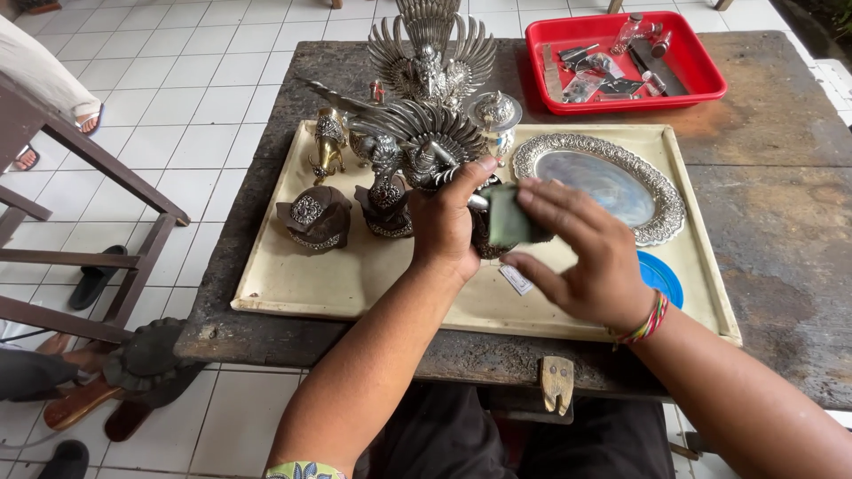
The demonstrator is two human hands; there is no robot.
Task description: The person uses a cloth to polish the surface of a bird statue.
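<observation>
My left hand point(446, 223) grips a winged silver bird figurine point(417, 142) near its base, on a cream tray point(293, 284). My right hand point(581, 253) presses a small dark green block point(507, 215) against the figurine's lower part, which is hidden behind both hands. An oval silver platter point(603, 182) with an embossed rim lies just right of my right hand. A small dark round box point(314, 218) with silver trim sits left of my left hand. A gold-coloured animal figure point(327, 142) stands behind it.
A larger winged silver statue point(432, 53) stands at the back of the dark worn table point(781, 231). A red tray point(621, 62) with small tools sits at the far right. A blue round lid point(661, 277) lies on the cream tray. A wooden frame point(89, 222) and another person's feet are at left.
</observation>
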